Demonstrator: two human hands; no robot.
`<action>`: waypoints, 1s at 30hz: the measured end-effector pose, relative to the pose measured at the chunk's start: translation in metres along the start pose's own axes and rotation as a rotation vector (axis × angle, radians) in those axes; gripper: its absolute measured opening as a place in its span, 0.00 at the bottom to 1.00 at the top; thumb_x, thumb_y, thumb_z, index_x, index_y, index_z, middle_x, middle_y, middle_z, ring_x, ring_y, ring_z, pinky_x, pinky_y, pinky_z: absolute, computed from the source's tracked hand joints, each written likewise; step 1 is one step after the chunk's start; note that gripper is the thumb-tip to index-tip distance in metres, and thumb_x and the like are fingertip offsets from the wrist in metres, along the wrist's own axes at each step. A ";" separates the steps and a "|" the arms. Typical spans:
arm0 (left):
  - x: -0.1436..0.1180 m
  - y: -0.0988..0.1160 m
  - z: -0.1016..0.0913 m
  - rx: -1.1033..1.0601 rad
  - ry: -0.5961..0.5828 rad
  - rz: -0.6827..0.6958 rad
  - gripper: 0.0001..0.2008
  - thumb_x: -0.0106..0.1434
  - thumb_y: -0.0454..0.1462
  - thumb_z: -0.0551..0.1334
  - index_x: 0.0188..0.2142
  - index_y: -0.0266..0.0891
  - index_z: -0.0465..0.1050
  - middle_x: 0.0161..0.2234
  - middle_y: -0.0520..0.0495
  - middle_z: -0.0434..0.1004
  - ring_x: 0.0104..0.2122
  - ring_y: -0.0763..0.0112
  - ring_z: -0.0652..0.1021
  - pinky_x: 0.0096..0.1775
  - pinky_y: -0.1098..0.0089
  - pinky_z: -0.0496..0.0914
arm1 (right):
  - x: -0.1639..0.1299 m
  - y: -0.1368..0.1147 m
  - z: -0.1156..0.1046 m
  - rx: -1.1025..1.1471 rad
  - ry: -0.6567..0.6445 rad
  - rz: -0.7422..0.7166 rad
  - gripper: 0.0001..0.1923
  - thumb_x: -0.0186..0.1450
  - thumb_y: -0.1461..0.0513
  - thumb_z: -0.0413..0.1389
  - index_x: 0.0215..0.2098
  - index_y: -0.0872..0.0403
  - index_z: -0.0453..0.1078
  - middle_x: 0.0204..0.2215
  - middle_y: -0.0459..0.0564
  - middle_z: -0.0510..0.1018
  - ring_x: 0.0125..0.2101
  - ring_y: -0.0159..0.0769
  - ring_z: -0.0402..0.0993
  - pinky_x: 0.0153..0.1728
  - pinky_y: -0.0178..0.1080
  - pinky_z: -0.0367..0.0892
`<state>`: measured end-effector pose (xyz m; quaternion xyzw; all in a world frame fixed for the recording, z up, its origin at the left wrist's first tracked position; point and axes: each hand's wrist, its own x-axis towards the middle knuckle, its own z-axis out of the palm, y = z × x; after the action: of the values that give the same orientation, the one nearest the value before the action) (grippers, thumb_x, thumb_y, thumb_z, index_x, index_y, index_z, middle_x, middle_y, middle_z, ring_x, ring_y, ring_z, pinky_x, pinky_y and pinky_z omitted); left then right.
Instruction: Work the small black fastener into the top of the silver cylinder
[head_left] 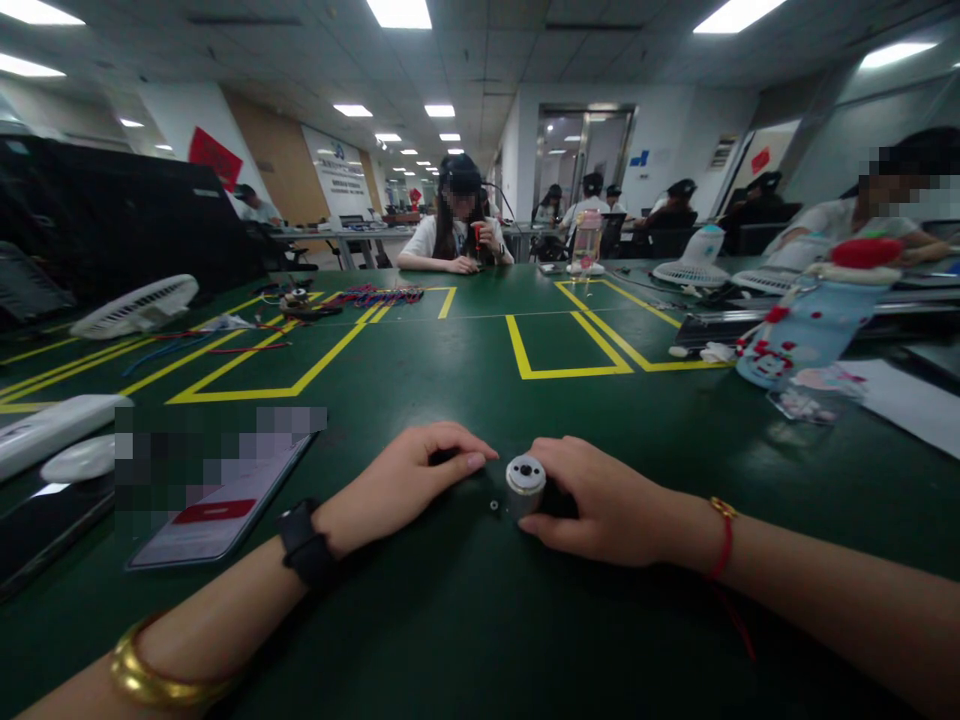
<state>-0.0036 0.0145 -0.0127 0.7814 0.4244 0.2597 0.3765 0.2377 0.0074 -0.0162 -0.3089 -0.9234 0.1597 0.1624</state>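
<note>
Right hand (pixel 611 505) in a closed grip on a small silver motor (pixel 525 485); left hand (pixel 409 480) curled shut over something hidden.

The motor lies on the green worktop (pixel 465 620) between both hands, its round end facing the camera, held by thumb and fingers. A tiny dark ring-shaped part (pixel 495 507) lies loose just beside it. The left hand rests knuckles-up nearby, its contents unseen. A phone (pixel 217 505) lies to the left. Risk, as a judgement: a nudge from either hand could send the tiny part rolling off and lost against the dark surface.
</note>
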 end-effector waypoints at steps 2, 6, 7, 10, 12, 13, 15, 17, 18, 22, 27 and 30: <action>0.000 -0.003 0.000 -0.051 0.055 -0.064 0.12 0.66 0.41 0.57 0.44 0.42 0.76 0.42 0.47 0.79 0.43 0.65 0.77 0.46 0.64 0.69 | 0.000 0.000 0.000 0.006 0.005 -0.010 0.11 0.60 0.59 0.60 0.38 0.55 0.66 0.35 0.49 0.72 0.32 0.36 0.64 0.33 0.39 0.58; 0.001 -0.008 0.001 -0.069 0.146 -0.128 0.14 0.66 0.43 0.57 0.48 0.43 0.74 0.40 0.47 0.80 0.40 0.64 0.78 0.42 0.64 0.69 | 0.000 0.000 -0.001 0.012 0.005 -0.007 0.11 0.60 0.59 0.60 0.38 0.55 0.65 0.34 0.49 0.72 0.31 0.35 0.64 0.33 0.38 0.58; 0.001 -0.008 0.001 -0.068 0.161 -0.131 0.15 0.66 0.43 0.57 0.48 0.43 0.74 0.39 0.47 0.80 0.39 0.64 0.78 0.42 0.65 0.69 | 0.000 -0.001 -0.001 0.010 0.005 -0.003 0.11 0.60 0.58 0.60 0.38 0.55 0.65 0.34 0.49 0.72 0.31 0.35 0.64 0.33 0.38 0.58; 0.001 -0.005 0.000 -0.074 0.189 -0.132 0.15 0.66 0.42 0.57 0.48 0.42 0.74 0.38 0.48 0.78 0.38 0.66 0.77 0.41 0.66 0.69 | 0.000 -0.001 -0.002 0.006 -0.001 0.005 0.12 0.60 0.58 0.60 0.38 0.55 0.66 0.34 0.49 0.72 0.32 0.36 0.64 0.33 0.38 0.58; 0.001 -0.002 0.000 -0.091 0.197 -0.137 0.14 0.66 0.41 0.56 0.48 0.41 0.74 0.36 0.49 0.77 0.37 0.67 0.76 0.41 0.67 0.68 | 0.000 -0.002 -0.002 0.008 -0.004 0.012 0.12 0.60 0.58 0.60 0.38 0.55 0.66 0.35 0.49 0.72 0.32 0.36 0.64 0.33 0.38 0.58; 0.001 -0.001 0.000 -0.102 0.199 -0.142 0.14 0.66 0.41 0.56 0.48 0.41 0.74 0.35 0.50 0.77 0.36 0.68 0.76 0.40 0.68 0.68 | 0.000 -0.002 -0.002 0.009 -0.006 0.016 0.12 0.60 0.58 0.60 0.38 0.55 0.66 0.34 0.49 0.72 0.32 0.36 0.64 0.33 0.38 0.58; 0.002 0.000 0.000 -0.121 0.201 -0.149 0.14 0.66 0.40 0.56 0.49 0.40 0.73 0.32 0.51 0.75 0.34 0.69 0.75 0.39 0.68 0.67 | 0.000 -0.002 -0.002 0.008 -0.007 0.022 0.12 0.60 0.58 0.60 0.38 0.54 0.66 0.34 0.49 0.72 0.31 0.36 0.64 0.33 0.38 0.58; 0.002 -0.002 0.001 -0.132 0.206 -0.136 0.15 0.68 0.42 0.55 0.48 0.40 0.73 0.30 0.52 0.75 0.32 0.70 0.74 0.37 0.69 0.67 | 0.000 -0.002 -0.002 0.010 -0.009 0.024 0.12 0.60 0.58 0.60 0.37 0.54 0.65 0.34 0.48 0.72 0.31 0.36 0.64 0.33 0.38 0.58; 0.002 -0.003 0.001 -0.139 0.206 -0.122 0.16 0.68 0.44 0.54 0.48 0.40 0.74 0.30 0.52 0.74 0.32 0.70 0.74 0.37 0.69 0.67 | 0.000 -0.003 -0.002 0.011 -0.012 0.023 0.11 0.60 0.58 0.60 0.38 0.54 0.65 0.34 0.48 0.72 0.32 0.36 0.64 0.33 0.39 0.59; 0.001 -0.005 0.000 -0.155 0.166 -0.093 0.22 0.70 0.48 0.49 0.40 0.38 0.77 0.31 0.50 0.75 0.33 0.69 0.74 0.39 0.68 0.66 | 0.001 -0.003 -0.002 0.006 -0.020 0.031 0.12 0.60 0.58 0.60 0.38 0.55 0.66 0.35 0.49 0.72 0.32 0.36 0.64 0.34 0.39 0.59; 0.000 -0.002 0.001 -0.147 0.160 -0.128 0.26 0.70 0.50 0.46 0.36 0.36 0.77 0.31 0.48 0.77 0.34 0.66 0.75 0.41 0.65 0.67 | 0.001 -0.001 0.000 0.010 -0.011 0.028 0.12 0.60 0.58 0.60 0.38 0.54 0.66 0.34 0.48 0.72 0.32 0.36 0.64 0.33 0.39 0.58; 0.001 -0.001 0.001 -0.166 0.166 -0.119 0.27 0.71 0.49 0.44 0.36 0.37 0.78 0.31 0.48 0.76 0.35 0.67 0.75 0.42 0.65 0.67 | 0.001 -0.002 -0.001 0.008 -0.021 0.029 0.11 0.60 0.58 0.59 0.38 0.55 0.66 0.34 0.49 0.72 0.32 0.36 0.63 0.34 0.39 0.58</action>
<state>-0.0027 0.0148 -0.0138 0.6970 0.4766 0.3350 0.4182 0.2367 0.0066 -0.0144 -0.3199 -0.9198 0.1691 0.1518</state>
